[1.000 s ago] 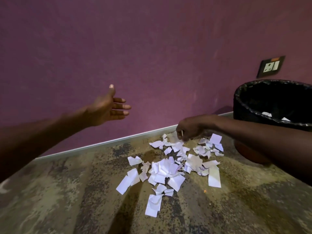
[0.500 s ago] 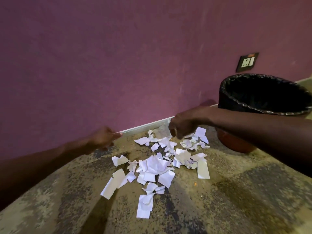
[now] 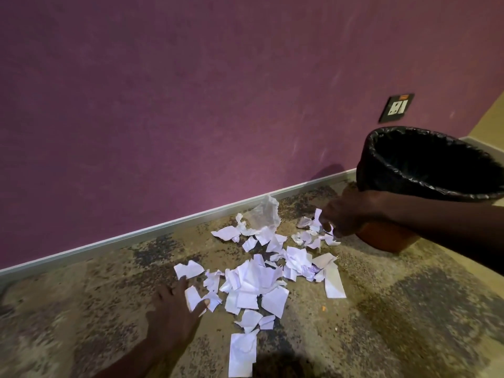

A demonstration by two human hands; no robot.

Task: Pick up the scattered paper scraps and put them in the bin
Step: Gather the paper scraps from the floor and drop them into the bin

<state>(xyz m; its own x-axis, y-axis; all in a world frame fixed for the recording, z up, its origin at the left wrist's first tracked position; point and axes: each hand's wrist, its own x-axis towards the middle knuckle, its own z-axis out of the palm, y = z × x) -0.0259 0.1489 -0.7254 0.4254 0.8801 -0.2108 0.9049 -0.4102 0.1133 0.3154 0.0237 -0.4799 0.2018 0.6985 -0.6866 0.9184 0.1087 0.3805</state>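
Note:
White paper scraps (image 3: pixel 259 279) lie scattered in a heap on the patterned carpet. A crumpled clear plastic piece (image 3: pixel 263 214) sits at the heap's far edge by the skirting. My left hand (image 3: pixel 174 304) lies flat on the carpet at the heap's left side, its fingers spread and touching a scrap (image 3: pixel 195 297). My right hand (image 3: pixel 341 214) is over the scraps at the heap's right edge, its fingers curled down onto a small scrap (image 3: pixel 328 231). The bin (image 3: pixel 403 236), brown with a black liner (image 3: pixel 381 175), stands right behind my right forearm.
A purple wall (image 3: pixel 191 105) with a pale skirting strip (image 3: pixel 136 236) runs behind the heap. A wall socket (image 3: pixel 396 107) is above the bin. A long scrap (image 3: pixel 241 356) lies nearest me. Bare carpet spreads left and right of the heap.
My left hand dropped from the wall side down to the carpet at the heap's left edge. My right hand shifted right toward the bin. The view moved closer to the scraps.

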